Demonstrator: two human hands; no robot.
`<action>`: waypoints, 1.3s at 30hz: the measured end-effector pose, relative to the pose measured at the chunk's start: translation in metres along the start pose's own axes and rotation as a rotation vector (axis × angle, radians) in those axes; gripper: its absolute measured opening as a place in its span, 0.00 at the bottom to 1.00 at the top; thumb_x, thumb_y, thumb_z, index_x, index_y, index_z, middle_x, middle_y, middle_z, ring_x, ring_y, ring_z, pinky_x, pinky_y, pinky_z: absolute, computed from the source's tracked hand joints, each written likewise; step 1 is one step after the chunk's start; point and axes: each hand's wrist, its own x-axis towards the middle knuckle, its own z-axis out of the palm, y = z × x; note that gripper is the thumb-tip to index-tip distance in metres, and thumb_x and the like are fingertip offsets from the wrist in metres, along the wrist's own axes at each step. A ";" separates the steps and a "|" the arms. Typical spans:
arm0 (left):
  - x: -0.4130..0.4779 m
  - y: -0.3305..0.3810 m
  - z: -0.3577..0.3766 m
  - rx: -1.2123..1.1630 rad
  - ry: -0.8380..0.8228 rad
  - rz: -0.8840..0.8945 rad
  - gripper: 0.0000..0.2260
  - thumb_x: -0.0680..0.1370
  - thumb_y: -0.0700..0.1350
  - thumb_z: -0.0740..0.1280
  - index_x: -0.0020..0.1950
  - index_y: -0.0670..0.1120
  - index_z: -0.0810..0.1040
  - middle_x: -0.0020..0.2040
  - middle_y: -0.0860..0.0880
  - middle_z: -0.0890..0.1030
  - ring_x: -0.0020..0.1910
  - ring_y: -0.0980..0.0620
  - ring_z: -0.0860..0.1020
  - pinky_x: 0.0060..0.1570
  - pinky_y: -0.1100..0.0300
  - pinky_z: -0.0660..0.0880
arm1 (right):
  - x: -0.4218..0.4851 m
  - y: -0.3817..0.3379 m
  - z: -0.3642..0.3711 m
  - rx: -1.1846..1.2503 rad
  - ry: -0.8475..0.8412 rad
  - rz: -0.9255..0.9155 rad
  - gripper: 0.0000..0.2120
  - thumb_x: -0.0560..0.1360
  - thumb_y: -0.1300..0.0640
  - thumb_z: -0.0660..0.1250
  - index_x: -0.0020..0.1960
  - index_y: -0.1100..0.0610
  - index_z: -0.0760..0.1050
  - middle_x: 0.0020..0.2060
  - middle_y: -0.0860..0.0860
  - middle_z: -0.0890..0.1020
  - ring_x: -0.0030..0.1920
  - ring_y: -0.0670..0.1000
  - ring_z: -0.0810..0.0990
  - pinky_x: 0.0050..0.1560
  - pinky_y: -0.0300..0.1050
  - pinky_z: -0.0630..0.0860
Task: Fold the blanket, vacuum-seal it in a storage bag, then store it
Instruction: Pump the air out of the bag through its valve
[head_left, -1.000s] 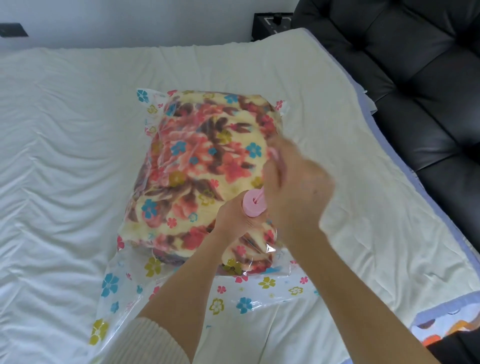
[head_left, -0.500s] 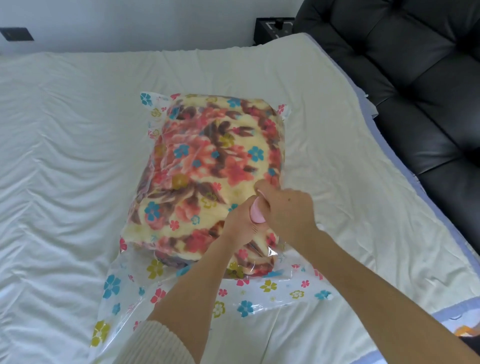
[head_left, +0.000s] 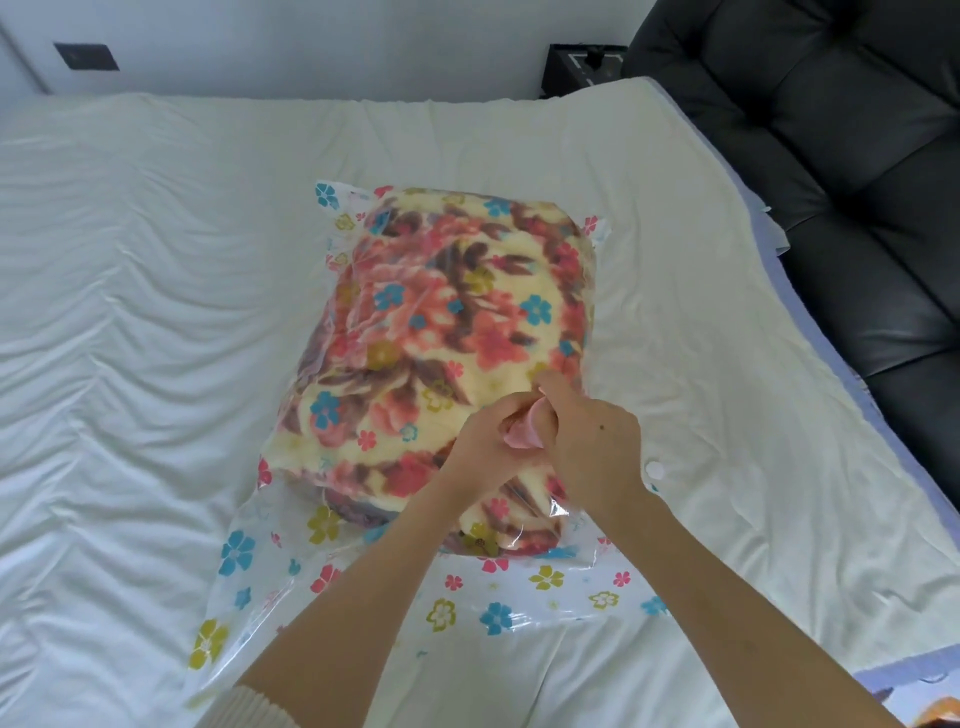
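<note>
Head view: right grip (head_left: 592, 452) lowered, clasping pink plastic valve (head_left: 524, 434) alongside left grip (head_left: 483, 441); flowered clear storage bag (head_left: 545, 587) likely being sealed.

home bedroom | white-sheeted bed (head_left: 156, 312) | black leather sofa (head_left: 857, 156) beside it

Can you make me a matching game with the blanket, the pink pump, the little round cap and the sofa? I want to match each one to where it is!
Things:
1. blanket
2. pump
3. cap
4. sofa

Places:
A. lying on the sheet beside the bag
B. inside the clear bag
C. black, to the right of the sheet
D. gripped by the left hand and the right hand

Pairs: 1-B, 2-D, 3-A, 4-C
</note>
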 end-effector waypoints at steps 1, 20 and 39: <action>-0.001 0.001 -0.001 -0.045 0.013 -0.001 0.22 0.64 0.40 0.77 0.52 0.59 0.76 0.46 0.57 0.83 0.47 0.57 0.81 0.48 0.67 0.75 | 0.004 0.002 -0.002 -0.037 0.005 -0.023 0.12 0.67 0.60 0.55 0.41 0.56 0.77 0.20 0.47 0.58 0.17 0.52 0.60 0.22 0.34 0.53; 0.012 -0.009 -0.016 -0.095 -0.006 -0.044 0.28 0.65 0.42 0.78 0.64 0.50 0.77 0.55 0.60 0.81 0.55 0.61 0.78 0.60 0.64 0.72 | 0.038 -0.039 -0.104 -0.036 0.394 -0.011 0.13 0.75 0.54 0.56 0.51 0.50 0.79 0.24 0.49 0.70 0.25 0.55 0.67 0.29 0.40 0.59; 0.009 -0.013 -0.013 -0.103 0.012 -0.062 0.26 0.65 0.41 0.78 0.63 0.49 0.79 0.53 0.58 0.82 0.53 0.61 0.79 0.57 0.66 0.72 | 0.027 -0.026 -0.064 -0.109 0.143 -0.105 0.11 0.73 0.56 0.58 0.47 0.53 0.79 0.22 0.52 0.73 0.22 0.56 0.68 0.27 0.38 0.52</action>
